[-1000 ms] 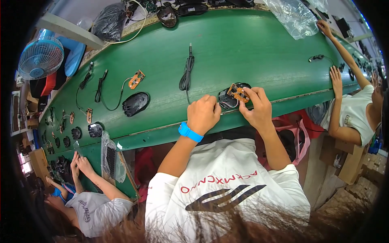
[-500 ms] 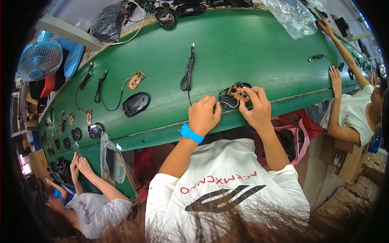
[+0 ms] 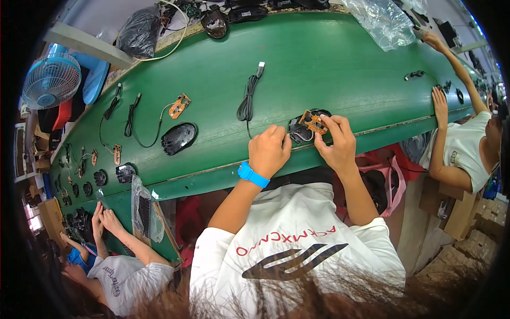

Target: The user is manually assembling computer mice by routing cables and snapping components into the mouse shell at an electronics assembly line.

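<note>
My right hand (image 3: 338, 142) pinches the edge of an orange circuit board (image 3: 313, 122) between thumb and fingers. The board is tilted over a black mouse shell (image 3: 295, 129) near the belt's front edge. To the left, my left hand (image 3: 269, 152), with a blue watch on its wrist, is closed round a black cable (image 3: 248, 127). This cable runs up to a tied cable bundle (image 3: 246, 105), whose plug points away from me. Pale wires loop at the shell's near side, below the board. My left fingers hide part of the cable.
Left on the green belt (image 3: 212, 69) lie another black mouse shell (image 3: 179, 138), a wired orange circuit board (image 3: 179, 106) and several more parts. A blue fan (image 3: 51, 80) stands at far left. Co-workers sit on both sides. A clear plastic bag (image 3: 385, 26) hangs over the far edge.
The cable bundle's plug end has swung a little to the right and nearer. The board and shell have shifted very slightly right. Both my hands keep their grip. The right-hand co-worker's raised hand has moved.
</note>
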The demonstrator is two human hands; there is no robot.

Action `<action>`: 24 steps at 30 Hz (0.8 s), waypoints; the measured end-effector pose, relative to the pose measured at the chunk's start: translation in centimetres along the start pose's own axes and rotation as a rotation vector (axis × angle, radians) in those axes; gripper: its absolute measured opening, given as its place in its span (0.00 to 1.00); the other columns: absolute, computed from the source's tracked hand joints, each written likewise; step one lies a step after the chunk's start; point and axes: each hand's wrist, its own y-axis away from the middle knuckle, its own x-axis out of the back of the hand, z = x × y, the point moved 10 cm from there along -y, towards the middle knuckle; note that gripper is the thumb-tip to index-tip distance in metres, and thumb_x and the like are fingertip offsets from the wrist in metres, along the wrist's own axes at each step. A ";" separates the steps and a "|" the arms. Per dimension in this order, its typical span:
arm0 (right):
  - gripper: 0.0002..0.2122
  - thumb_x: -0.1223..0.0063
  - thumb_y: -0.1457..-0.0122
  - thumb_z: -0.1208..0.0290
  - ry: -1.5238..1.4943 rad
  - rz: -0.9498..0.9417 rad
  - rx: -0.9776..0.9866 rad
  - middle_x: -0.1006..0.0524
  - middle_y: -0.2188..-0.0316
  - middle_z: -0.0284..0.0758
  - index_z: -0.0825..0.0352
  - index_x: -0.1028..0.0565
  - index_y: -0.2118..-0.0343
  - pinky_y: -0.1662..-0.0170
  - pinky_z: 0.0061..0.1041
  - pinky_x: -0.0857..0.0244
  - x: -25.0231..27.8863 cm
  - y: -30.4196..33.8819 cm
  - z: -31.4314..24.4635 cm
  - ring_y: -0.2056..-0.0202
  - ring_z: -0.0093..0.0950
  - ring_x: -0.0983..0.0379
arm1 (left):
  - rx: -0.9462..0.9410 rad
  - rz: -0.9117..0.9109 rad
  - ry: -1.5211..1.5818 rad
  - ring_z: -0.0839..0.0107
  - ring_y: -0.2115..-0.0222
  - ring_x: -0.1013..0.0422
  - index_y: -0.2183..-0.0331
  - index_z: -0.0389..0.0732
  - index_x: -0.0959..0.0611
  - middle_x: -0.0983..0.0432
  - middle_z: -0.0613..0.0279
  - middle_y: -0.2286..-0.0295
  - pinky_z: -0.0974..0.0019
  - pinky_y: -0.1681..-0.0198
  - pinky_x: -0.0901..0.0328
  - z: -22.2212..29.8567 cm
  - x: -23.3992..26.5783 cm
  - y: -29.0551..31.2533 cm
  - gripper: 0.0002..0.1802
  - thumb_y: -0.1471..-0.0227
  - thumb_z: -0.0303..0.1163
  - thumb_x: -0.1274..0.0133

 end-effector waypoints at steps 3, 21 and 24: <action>0.23 0.34 0.54 0.79 -0.004 0.002 -0.006 0.25 0.58 0.39 0.67 0.21 0.51 0.59 0.33 0.27 0.1 -0.1 0.1 0.61 0.38 0.22 | 0.036 -0.042 -0.010 0.50 0.76 0.25 0.76 0.39 0.20 0.23 0.55 0.76 0.50 0.74 0.32 -0.3 -0.3 -0.2 0.08 0.48 0.31 0.41; 0.22 0.34 0.53 0.78 0.032 -0.008 -0.009 0.24 0.58 0.39 0.67 0.20 0.51 0.59 0.33 0.27 0.9 -0.5 -0.5 0.61 0.38 0.22 | -0.053 -0.046 -0.062 0.50 0.61 0.26 0.62 0.39 0.18 0.21 0.52 0.60 0.51 0.57 0.31 1.9 1.0 0.2 0.12 0.51 0.26 0.41; 0.22 0.34 0.53 0.78 0.037 -0.020 -0.014 0.24 0.58 0.39 0.67 0.20 0.51 0.59 0.33 0.26 0.9 -0.7 -0.3 0.61 0.38 0.22 | -0.227 0.047 0.020 0.51 0.56 0.29 0.58 0.38 0.18 0.22 0.53 0.56 0.52 0.52 0.33 4.2 1.2 1.4 0.16 0.53 0.24 0.41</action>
